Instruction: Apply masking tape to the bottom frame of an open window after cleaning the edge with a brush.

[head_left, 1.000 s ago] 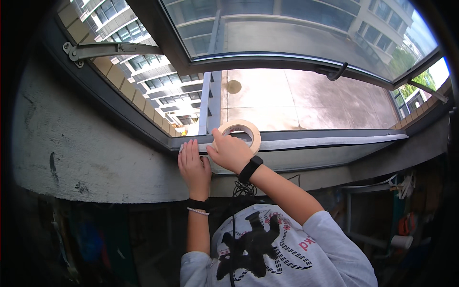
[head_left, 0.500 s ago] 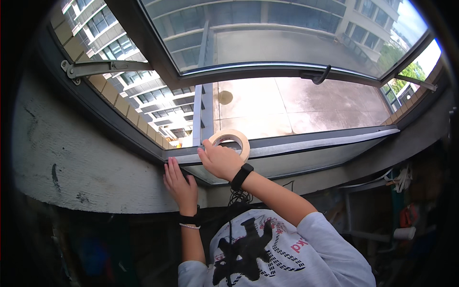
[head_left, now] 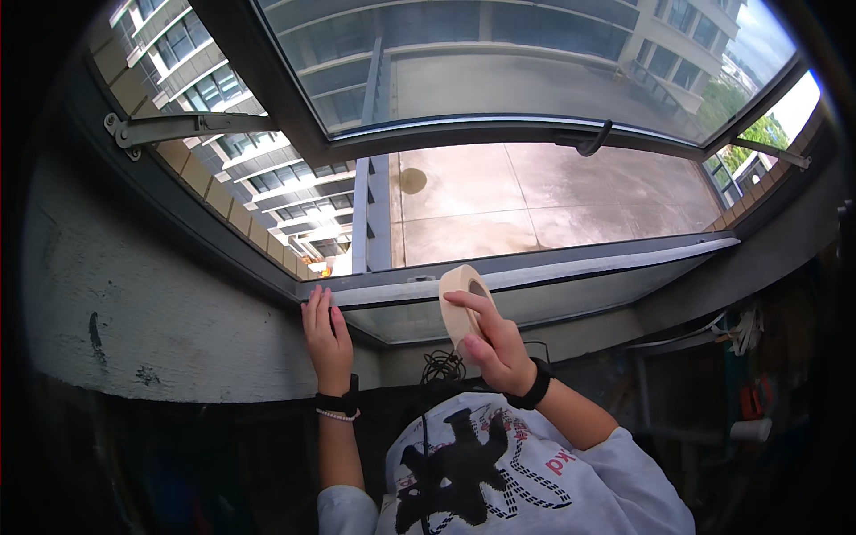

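Note:
My right hand (head_left: 499, 349) grips a cream roll of masking tape (head_left: 452, 283), its fingers over the ring and the thumb below. The roll is tilted up on edge in front of the lower window frame (head_left: 499, 264). A pale strip (head_left: 615, 263) runs along that frame's inner edge; whether it is tape I cannot tell. At the strip's left end, my left hand (head_left: 328, 343) rests with fingers stretched out, fingertips touching the frame corner. Nothing shows in its grasp.
Above, the dark-framed window sash (head_left: 499, 141) is swung outward, with a handle (head_left: 596, 140) and a metal stay arm (head_left: 192, 127). A lower glass pane (head_left: 571, 308) sits beneath the frame. Coiled dark cable (head_left: 443, 365) hangs below. A rough wall (head_left: 169, 312) curves at left.
My right hand has moved right and toward me with the tape roll, away from the frame's left part, turning the roll on edge. My left hand's fingers have straightened slightly at the corner.

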A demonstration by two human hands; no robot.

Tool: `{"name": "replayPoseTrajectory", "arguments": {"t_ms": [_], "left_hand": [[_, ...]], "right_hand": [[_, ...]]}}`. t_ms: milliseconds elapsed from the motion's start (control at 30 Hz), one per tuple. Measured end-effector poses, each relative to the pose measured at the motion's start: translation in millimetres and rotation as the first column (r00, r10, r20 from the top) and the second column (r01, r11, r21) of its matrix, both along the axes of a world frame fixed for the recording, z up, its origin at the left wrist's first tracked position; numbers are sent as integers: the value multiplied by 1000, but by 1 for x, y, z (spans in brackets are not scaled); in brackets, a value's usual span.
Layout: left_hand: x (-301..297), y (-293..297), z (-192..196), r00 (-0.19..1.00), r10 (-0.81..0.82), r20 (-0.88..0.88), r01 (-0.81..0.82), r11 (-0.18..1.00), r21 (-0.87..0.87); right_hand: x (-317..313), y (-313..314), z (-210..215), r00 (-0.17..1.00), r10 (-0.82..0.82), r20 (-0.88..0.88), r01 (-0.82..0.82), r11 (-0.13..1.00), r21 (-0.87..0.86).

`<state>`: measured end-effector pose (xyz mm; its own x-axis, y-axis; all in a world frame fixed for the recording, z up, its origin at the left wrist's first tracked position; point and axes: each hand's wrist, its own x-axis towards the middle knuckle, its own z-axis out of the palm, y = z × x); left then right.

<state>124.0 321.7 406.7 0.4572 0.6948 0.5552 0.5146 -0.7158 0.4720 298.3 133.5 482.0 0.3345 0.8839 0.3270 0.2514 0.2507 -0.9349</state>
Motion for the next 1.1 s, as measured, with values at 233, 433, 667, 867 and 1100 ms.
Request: {"name": "replayPoseTrajectory", "arguments": {"t_ms": [233,433,667,867,1100], "left_hand": [[1,7,0,995,63,83,-63,998,6],[4,13,4,986,94,136,-86,995,-59],[3,15,-1,995,10,99,-12,1000,21],[0,18,13,997,-75,-10,75,997,28],[-11,14,-11,996,-16,-84,23,996,84]], "right_hand": [[19,-69,-35,885,-20,-464,-43,991,-125],[14,-93,-63,796,-173,-581,79,980,-183],[1,-72,-65,691,-50,-721,-47,992,-114],[2,-59,-59,692,56,-719,-156,985,-73],[1,-62,-61,680,15,-733,-135,985,-105]]}}
